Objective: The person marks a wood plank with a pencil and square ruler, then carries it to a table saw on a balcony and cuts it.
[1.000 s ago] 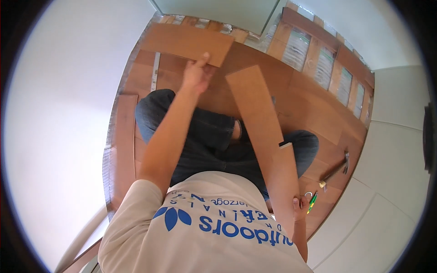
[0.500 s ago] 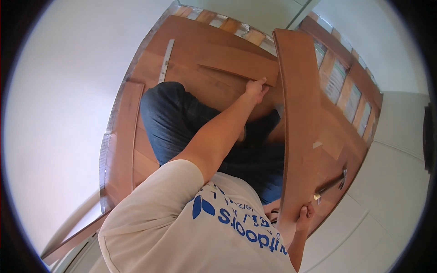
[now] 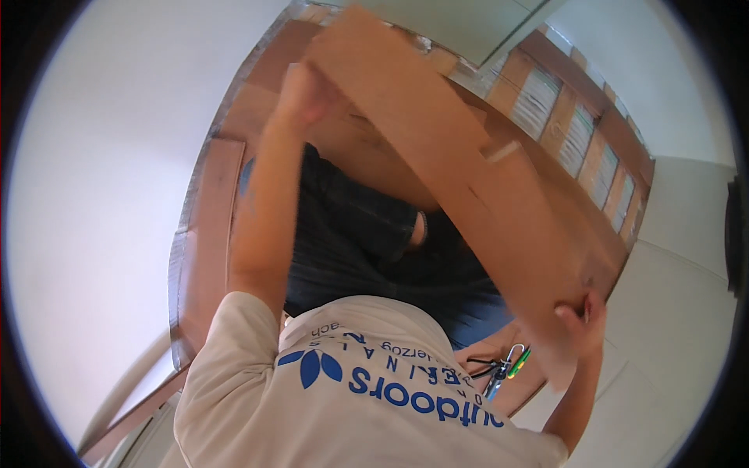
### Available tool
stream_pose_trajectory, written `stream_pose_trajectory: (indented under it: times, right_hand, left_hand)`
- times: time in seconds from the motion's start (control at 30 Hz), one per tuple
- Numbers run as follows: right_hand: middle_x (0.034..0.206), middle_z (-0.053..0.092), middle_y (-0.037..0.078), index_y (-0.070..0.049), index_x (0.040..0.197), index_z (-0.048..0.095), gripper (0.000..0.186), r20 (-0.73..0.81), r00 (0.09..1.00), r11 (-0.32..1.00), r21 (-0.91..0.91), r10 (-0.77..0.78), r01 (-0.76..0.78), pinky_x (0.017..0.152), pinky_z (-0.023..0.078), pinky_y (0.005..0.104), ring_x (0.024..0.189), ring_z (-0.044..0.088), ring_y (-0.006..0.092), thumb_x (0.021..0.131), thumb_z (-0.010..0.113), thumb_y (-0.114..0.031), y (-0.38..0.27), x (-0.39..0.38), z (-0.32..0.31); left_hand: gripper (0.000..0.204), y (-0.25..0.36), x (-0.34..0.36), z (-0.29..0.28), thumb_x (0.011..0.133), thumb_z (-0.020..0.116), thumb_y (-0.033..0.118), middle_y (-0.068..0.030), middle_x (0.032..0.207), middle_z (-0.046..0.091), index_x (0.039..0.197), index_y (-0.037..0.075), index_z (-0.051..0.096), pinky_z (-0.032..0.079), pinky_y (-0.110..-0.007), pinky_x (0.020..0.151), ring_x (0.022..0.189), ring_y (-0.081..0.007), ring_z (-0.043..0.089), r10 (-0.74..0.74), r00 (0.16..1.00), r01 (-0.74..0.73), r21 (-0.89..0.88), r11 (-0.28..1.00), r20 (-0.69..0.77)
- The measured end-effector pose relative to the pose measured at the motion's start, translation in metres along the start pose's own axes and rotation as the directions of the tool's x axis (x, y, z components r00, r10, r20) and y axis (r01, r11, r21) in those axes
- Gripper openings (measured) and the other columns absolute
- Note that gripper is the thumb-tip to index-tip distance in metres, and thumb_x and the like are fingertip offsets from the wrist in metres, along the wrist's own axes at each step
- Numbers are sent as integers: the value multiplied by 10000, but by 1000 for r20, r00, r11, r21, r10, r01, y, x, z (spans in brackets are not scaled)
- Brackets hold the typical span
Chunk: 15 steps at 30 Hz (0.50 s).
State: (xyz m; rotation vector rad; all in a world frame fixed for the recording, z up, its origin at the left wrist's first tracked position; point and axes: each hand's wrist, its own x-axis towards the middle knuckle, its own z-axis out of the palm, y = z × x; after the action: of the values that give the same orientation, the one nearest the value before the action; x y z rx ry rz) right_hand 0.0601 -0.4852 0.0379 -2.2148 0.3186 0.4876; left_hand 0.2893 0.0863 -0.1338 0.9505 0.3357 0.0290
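A long brown floorboard (image 3: 449, 160) is held up slantwise before me, from the upper left to the lower right. Its far end is in my left hand (image 3: 306, 100), which is blurred and closed at the board's left edge. At the near end, my right hand (image 3: 583, 318) grips the board, thumb on the face turned toward me. Under the board are my crossed legs in dark jeans (image 3: 359, 218). A cluster of small tools (image 3: 511, 365), one with a bright green part, lies beside my right hip.
Brown boards (image 3: 257, 105) cover the surface around me, with another board (image 3: 211, 234) lying along the left wall (image 3: 101, 195). Slats with silvery sheet between them (image 3: 573, 121) show at the far right. A pale panel (image 3: 468, 23) juts in at the top. White cabinetry (image 3: 679, 234) stands right.
The upright floorboard on my right has been tilted leftward across my front. My left hand has left the shorter board, moved left and taken the far end; my right hand has risen.
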Motion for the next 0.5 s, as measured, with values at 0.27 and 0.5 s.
stream_pose_trajectory:
  times: [0.27,0.5]
  right_hand:
    - [879,632,110,-54,940,617,364,45,679,429,-744,-732,512,689,487,421,759,590,319,740,879,-207,-56,83,34]
    - [1184,694,134,-22,929,602,235,59,489,242,-813,-870,530,763,523,442,887,651,336,720,706,5,-13,167,68]
  left_hand:
    - [705,51,-18,-29,1053,450,464,-178,1557,443,1555,-15,323,315,-602,1213,1454,-386,401,-93,988,30,-435,900,-123]
    - [801,49,39,-56,992,598,500,-269,1433,542,1496,-87,393,448,-535,1129,1348,-396,527,-389,919,394,-209,895,64]
